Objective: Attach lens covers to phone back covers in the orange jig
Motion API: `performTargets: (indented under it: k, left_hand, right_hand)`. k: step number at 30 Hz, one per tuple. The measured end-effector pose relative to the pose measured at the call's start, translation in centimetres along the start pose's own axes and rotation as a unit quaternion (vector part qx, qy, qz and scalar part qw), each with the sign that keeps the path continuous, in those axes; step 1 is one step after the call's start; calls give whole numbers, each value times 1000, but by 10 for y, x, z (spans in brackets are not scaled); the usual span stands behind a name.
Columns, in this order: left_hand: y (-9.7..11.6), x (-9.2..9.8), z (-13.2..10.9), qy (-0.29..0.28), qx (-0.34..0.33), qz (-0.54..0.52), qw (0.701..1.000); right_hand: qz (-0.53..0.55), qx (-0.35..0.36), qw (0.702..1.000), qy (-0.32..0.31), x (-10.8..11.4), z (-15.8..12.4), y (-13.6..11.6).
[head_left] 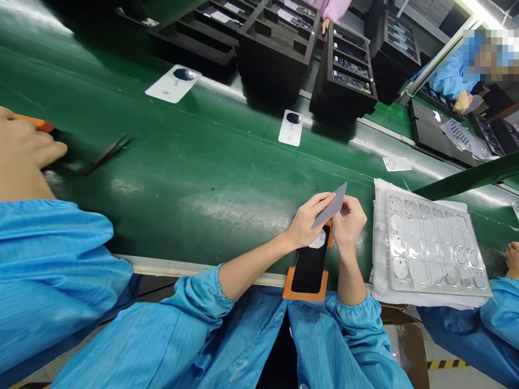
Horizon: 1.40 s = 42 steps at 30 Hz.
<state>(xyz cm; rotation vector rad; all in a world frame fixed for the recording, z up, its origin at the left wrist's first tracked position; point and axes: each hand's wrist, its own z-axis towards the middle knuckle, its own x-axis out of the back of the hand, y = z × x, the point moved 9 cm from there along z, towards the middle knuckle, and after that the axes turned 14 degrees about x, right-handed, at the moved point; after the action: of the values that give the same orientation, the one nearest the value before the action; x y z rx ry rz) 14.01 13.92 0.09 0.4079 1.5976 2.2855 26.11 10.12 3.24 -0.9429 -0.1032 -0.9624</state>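
My left hand point(307, 221) grips a thin grey card point(330, 208), which is tilted up on edge. My right hand point(349, 220) is closed at the card's right side, its fingertips pinched together; what they hold, if anything, is too small to make out. Below both hands a black phone-like slab point(308, 267) lies in an orange holder point(305, 294) at the bench's front edge. A round white disc point(317, 239) rests on the upper part of the slab, partly covered by my left hand.
A clear plastic tray point(441, 248) with round discs stands at the right. White cards point(290, 135) and tweezers point(107, 155) lie on the green bench point(227, 173). Black boxes point(275, 54) line the back. A co-worker's hand point(24, 146) is at the left; a green bar point(466, 177) crosses the right.
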Motion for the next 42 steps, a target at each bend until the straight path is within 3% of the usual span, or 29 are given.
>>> performTargets:
  k: [2, 6, 8, 12, 16, 19, 21, 23, 26, 28, 31, 34, 38, 40, 42]
  left_hand:
    - [-5, -3, 0, -7, 17, -8, 1000]
    - [-39, 2, 4, 38, 164, -88, 982]
    - [-48, 4, 4, 53, 202, -101, 973]
    - [-27, -4, 5, 4, 119, -24, 993]
    - [-6, -12, -1, -43, 44, -3, 998]
    - [-7, -17, -3, -61, 52, -18, 997]
    - [-18, -16, 0, -50, 107, -56, 991]
    - [-37, -9, 4, -16, 197, -132, 971]
    - [-60, 5, 10, 29, 314, -273, 909]
    - [-65, 15, 16, 44, 344, -340, 874]
    - [-66, 32, 25, 68, 351, -388, 849]
    - [-60, 43, 29, 76, 334, -375, 861]
    - [-27, 57, 14, 59, 284, -234, 928]
    - [3, 59, -4, 9, 228, -79, 970]
    - [39, 44, -28, -100, 112, 91, 984]
  right_hand:
    - [-16, 5, 1000, 3, 4, 2, 4]
    - [-55, -43, 997, 29, 27, 4, 26]
    - [-60, -78, 995, 20, 33, 1, 34]
    - [-37, -53, 997, -32, 21, -1, 19]
    - [-76, -21, 996, -33, 9, -1, 1]
    - [-88, 0, 996, -22, 6, 2, -1]
    - [-85, -6, 996, -19, 10, 6, 7]
    - [-95, -55, 994, -18, 22, 7, 29]
    - [-133, -161, 977, -39, 49, -2, 74]
    - [-146, -195, 968, -66, 63, -13, 96]
    - [-155, -202, 961, -110, 73, -34, 110]
    - [-179, -196, 954, -139, 76, -52, 105]
    - [-192, -173, 958, -127, 92, -56, 74]
    - [-162, -121, 973, -112, 99, -52, 44]
    - [-124, -17, 985, -116, 98, -49, 7]
